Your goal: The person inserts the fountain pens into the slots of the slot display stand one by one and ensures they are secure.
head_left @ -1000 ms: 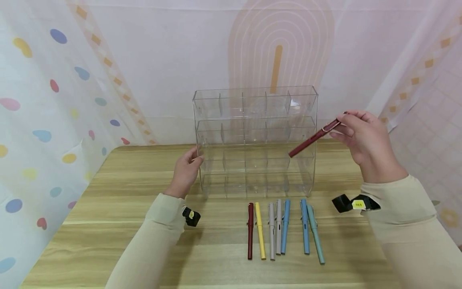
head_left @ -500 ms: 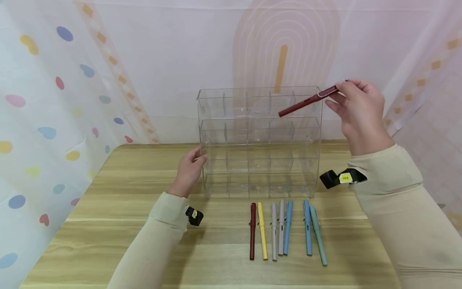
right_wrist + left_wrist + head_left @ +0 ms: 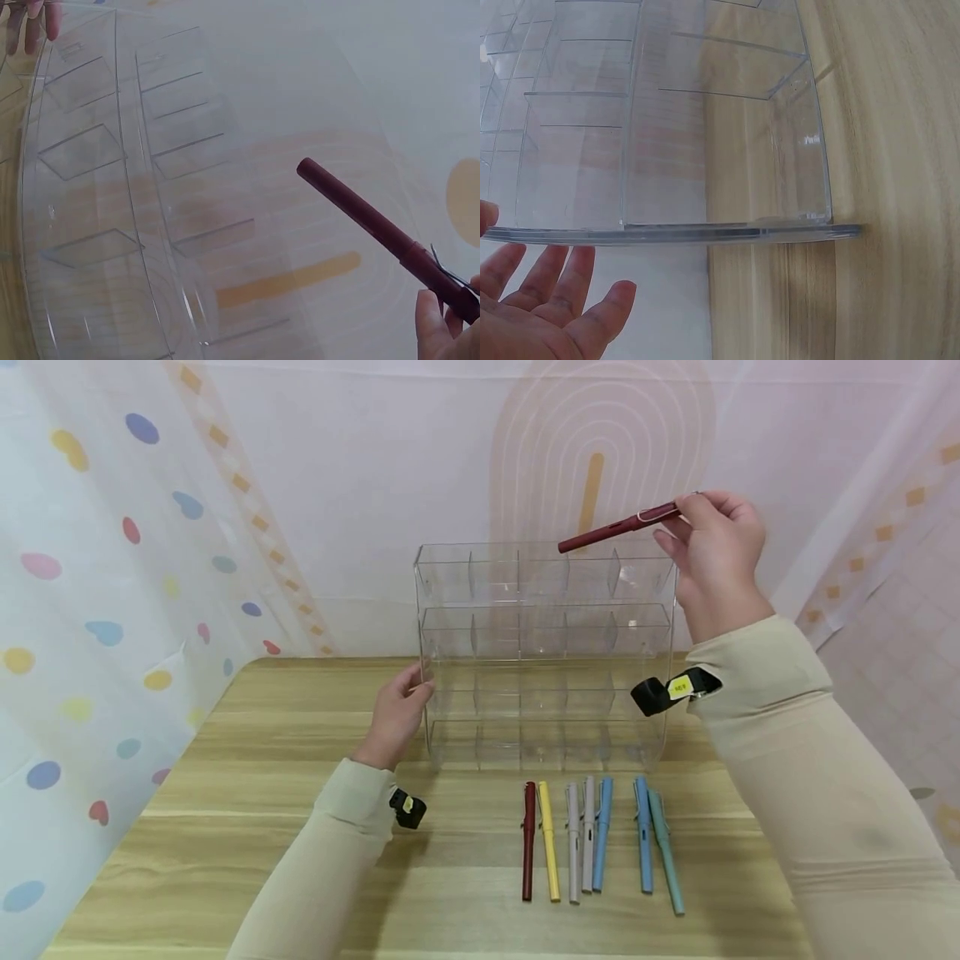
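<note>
Red pen (image 3: 617,527) clears organizer (image 3: 543,652) top edge, prob.

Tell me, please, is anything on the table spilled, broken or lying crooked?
Nothing stands out. The clear organizer stands upright, steadied by the left hand. Seven pens lie in a neat, nearly parallel row before it. The right hand holds a dark red pen above it.
</note>
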A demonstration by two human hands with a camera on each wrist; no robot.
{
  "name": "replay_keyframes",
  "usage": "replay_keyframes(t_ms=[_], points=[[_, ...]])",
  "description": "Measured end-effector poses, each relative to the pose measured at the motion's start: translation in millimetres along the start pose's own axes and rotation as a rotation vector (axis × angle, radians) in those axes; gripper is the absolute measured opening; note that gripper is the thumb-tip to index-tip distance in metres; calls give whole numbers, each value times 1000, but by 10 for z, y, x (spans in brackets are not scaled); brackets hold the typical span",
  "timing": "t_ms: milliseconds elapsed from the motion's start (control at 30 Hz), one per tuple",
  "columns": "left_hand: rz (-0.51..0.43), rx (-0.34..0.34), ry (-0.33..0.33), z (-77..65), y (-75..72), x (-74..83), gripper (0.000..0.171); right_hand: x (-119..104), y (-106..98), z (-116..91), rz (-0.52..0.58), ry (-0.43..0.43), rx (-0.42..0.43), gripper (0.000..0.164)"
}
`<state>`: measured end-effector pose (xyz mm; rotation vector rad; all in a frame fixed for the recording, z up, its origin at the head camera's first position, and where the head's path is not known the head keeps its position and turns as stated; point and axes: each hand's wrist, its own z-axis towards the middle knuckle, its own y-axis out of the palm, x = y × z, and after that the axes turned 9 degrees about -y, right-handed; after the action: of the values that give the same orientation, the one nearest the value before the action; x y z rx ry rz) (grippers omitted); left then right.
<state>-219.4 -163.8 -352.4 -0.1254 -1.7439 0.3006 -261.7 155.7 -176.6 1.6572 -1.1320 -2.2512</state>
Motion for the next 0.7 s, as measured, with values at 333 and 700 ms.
replay_keyframes(t_ms=[333,700], points=[[-22,-8,-4,5,44,-16,47,197,102,4,-90,4,13,20],[0,-10,4,-28,20,-24,49,382,173,-76,-194,-14,-55,22]])
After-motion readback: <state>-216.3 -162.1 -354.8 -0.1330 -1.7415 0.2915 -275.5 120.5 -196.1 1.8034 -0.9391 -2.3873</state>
